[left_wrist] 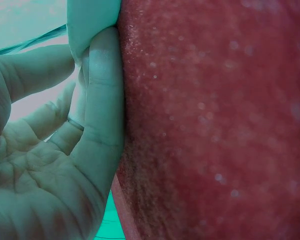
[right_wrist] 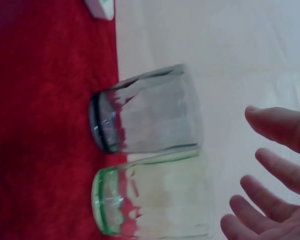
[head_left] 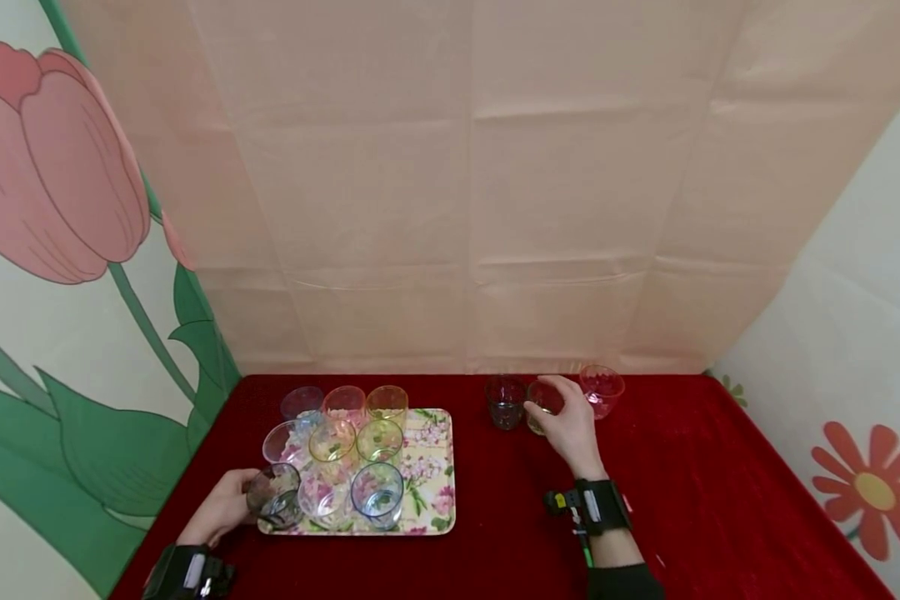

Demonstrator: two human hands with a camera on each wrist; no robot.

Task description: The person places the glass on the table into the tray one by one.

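Observation:
My left hand (head_left: 221,507) grips a smoky grey glass (head_left: 273,496) at the front-left corner of a floral tray (head_left: 431,467). In the left wrist view, the left hand (left_wrist: 65,150) shows its palm, fingers curled beside the red cloth (left_wrist: 215,125). At the back of the table, my right hand (head_left: 570,425) reaches around a pale green glass (head_left: 542,404), which stands between a dark glass (head_left: 505,402) and a pink glass (head_left: 602,390). The right wrist view shows the right hand (right_wrist: 270,175) with fingers spread, just clear of the green glass (right_wrist: 150,200) and the dark glass (right_wrist: 145,115).
Several coloured glasses (head_left: 345,442) stand on the tray, and more stand just behind it. A red cloth (head_left: 720,500) covers the table. A peach backdrop (head_left: 465,208) rises close behind, with painted flower panels on both sides.

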